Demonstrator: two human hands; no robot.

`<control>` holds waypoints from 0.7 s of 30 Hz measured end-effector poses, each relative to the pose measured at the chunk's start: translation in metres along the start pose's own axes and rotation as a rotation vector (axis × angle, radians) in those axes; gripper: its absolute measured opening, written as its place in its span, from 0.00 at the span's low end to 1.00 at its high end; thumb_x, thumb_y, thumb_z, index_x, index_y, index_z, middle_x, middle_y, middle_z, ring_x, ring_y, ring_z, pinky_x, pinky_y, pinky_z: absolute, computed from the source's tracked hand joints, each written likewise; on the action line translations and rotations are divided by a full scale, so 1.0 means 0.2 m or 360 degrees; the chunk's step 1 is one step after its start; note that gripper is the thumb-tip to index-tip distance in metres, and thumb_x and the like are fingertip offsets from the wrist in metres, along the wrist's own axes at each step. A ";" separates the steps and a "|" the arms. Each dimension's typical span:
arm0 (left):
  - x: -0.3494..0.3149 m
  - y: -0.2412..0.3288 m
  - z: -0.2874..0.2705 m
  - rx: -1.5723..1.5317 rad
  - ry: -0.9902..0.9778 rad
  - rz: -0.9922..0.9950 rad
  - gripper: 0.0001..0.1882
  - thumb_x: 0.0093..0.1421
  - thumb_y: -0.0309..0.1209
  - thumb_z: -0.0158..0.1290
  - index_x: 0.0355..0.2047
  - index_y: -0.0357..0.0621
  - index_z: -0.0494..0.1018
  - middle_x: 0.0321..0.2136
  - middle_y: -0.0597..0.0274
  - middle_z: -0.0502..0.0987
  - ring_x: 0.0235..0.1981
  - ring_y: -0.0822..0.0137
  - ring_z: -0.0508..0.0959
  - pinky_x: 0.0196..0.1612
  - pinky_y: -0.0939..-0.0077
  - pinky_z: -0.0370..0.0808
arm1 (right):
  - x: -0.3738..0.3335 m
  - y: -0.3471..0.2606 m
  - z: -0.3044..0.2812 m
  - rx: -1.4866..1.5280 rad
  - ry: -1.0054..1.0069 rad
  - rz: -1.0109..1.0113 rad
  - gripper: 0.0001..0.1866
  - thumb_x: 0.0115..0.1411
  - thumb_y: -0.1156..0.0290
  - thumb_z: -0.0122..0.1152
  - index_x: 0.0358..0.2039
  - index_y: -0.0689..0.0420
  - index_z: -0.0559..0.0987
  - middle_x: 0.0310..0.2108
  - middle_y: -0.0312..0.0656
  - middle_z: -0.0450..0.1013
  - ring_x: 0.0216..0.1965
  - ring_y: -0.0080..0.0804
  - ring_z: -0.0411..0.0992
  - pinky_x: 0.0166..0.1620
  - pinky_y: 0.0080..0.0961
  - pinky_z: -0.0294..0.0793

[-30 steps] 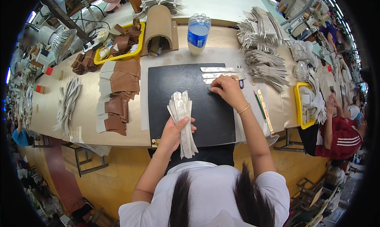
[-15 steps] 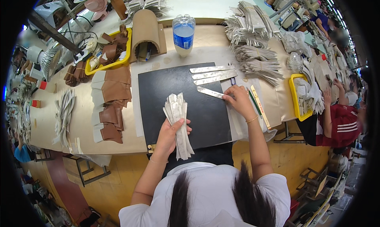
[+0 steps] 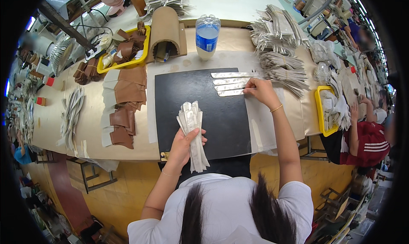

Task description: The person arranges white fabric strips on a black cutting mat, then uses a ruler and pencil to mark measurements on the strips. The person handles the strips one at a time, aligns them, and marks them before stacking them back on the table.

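My left hand (image 3: 182, 147) is closed around a fanned bundle of pale, flat strips (image 3: 190, 116), held upright over the near edge of a black mat (image 3: 187, 86). On the mat's far right, several similar strips lie side by side in a row, slightly apart. My right hand (image 3: 260, 90) pinches the right end of the nearest pale strip (image 3: 231, 93), which rests on the mat just below the others.
Behind the mat stand a water bottle (image 3: 207, 37) and a brown half-round tube (image 3: 165, 31). Stacked strip bundles (image 3: 281, 69) lie at right. Brown leather pieces (image 3: 128, 90) and a yellow tray (image 3: 147, 48) are at left. Another person in red (image 3: 370, 142) sits at right.
My right hand has moved up with the strip, which was tilted and apart; it now lies level against the row. My left hand keeps its bundle. The ruler and green stick are no longer visible.
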State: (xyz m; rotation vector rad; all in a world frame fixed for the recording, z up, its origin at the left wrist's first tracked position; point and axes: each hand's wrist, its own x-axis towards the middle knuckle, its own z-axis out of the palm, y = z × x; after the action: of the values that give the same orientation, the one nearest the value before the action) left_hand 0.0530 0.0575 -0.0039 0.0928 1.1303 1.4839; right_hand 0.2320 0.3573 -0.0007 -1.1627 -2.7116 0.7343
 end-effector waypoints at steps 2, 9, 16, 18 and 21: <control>0.00 0.00 0.00 -0.0013 -0.0012 0.0015 0.17 0.67 0.30 0.53 0.53 0.37 0.65 0.38 0.52 0.78 0.32 0.66 0.81 0.37 0.71 0.82 | 0.02 0.01 0.01 0.0093 -0.0037 0.0075 0.10 0.54 0.57 0.69 0.29 0.48 0.84 0.28 0.33 0.81 0.36 0.29 0.78 0.51 0.37 0.58; 0.00 -0.01 0.00 -0.0014 -0.0002 -0.0012 0.17 0.66 0.30 0.53 0.52 0.38 0.65 0.37 0.53 0.78 0.32 0.66 0.82 0.36 0.72 0.82 | 0.06 -0.03 -0.01 -0.0032 -0.0023 0.0001 0.09 0.53 0.57 0.70 0.28 0.47 0.84 0.28 0.31 0.82 0.36 0.29 0.78 0.51 0.36 0.58; -0.01 0.00 0.01 -0.0019 -0.0020 -0.0003 0.18 0.66 0.30 0.54 0.53 0.39 0.65 0.38 0.54 0.78 0.32 0.67 0.81 0.37 0.72 0.81 | 0.09 0.02 0.01 -0.0001 -0.0089 0.0046 0.09 0.52 0.56 0.70 0.27 0.47 0.85 0.27 0.31 0.81 0.34 0.29 0.78 0.50 0.38 0.60; -0.01 0.00 0.00 -0.0026 -0.0016 -0.0002 0.18 0.66 0.30 0.55 0.53 0.39 0.65 0.39 0.54 0.78 0.33 0.67 0.81 0.38 0.72 0.80 | 0.08 0.00 0.00 0.0017 -0.0109 0.0106 0.10 0.52 0.56 0.70 0.27 0.47 0.85 0.27 0.31 0.81 0.35 0.29 0.78 0.50 0.38 0.60; -0.01 0.00 -0.01 -0.0025 -0.0026 0.0003 0.19 0.66 0.31 0.55 0.53 0.39 0.64 0.39 0.54 0.78 0.33 0.67 0.81 0.38 0.72 0.80 | 0.07 -0.01 0.01 0.0019 -0.0083 0.0157 0.10 0.52 0.56 0.70 0.27 0.47 0.84 0.27 0.32 0.81 0.35 0.30 0.78 0.51 0.38 0.60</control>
State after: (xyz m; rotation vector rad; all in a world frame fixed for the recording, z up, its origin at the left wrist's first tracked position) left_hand 0.0531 0.0545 -0.0033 0.0945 1.1054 1.4910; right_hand 0.2198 0.3656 -0.0018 -1.3007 -2.7039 0.8034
